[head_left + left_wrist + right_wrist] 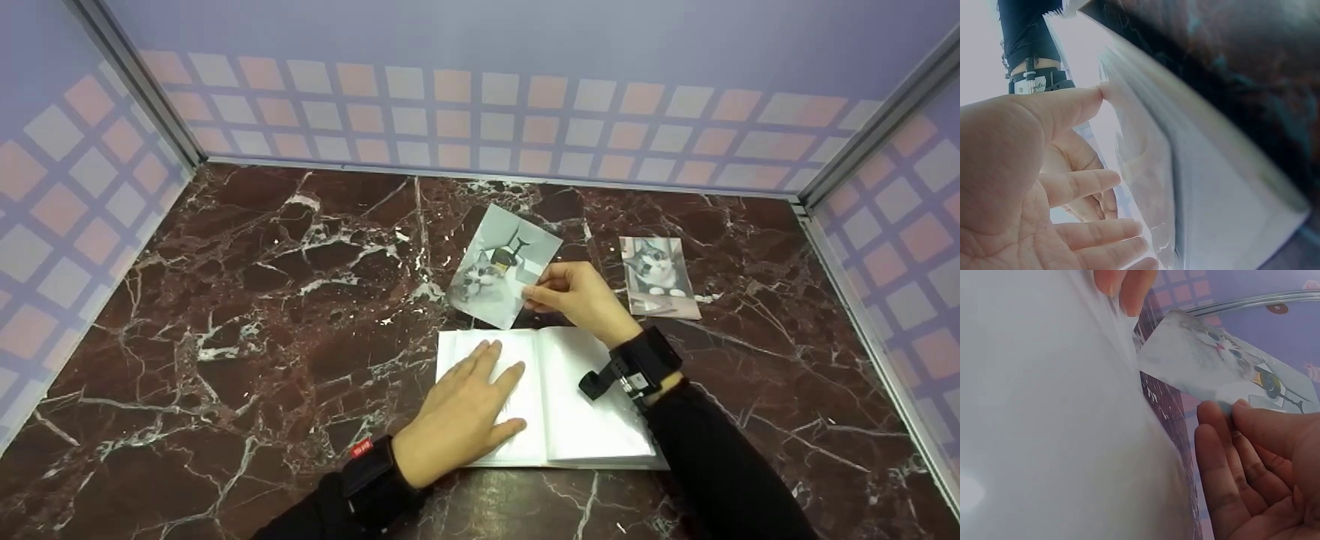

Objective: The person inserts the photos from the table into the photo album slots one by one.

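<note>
The photo (501, 259) is held over the table (300, 337), between its left and right edges, its nearest corner close to the far edge of the album (592, 420). The right hand (581, 296) pinches one side between thumb and fingers; that one-sided grip could let it bend if the corner catches. The left hand (461, 412), fingers straight and spread, lies on the left page, gripping nothing; lifting it might let pages turn.
</note>
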